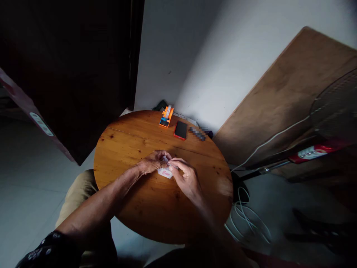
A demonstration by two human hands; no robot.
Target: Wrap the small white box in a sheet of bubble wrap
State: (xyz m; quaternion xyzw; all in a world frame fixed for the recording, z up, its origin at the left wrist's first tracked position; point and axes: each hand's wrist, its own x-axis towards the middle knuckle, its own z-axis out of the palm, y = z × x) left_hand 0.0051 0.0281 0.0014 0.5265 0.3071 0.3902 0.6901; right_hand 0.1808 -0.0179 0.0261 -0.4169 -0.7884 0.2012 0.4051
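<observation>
Over the middle of a round wooden table [131, 156], both hands meet on a small, pale white piece with red print [165, 172], perhaps paper or thin plastic. My left hand [154, 162] pinches its upper left part, the fingers curled in. From the right, my right hand [186, 175] grips the same piece between thumb and fingers. The fingertips cover its upper part, so its exact kind cannot be made out. Its printed lower portion shows below the fingers.
Towards the table's far edge stand an orange tape dispenser [166, 118], a phone in a red case [181, 130] and a pixelated dark object [197, 133]. A white wall [178, 56] rises behind. To the right are a leaning board [281, 89], a fan [336, 106] and a looped white cable [248, 217].
</observation>
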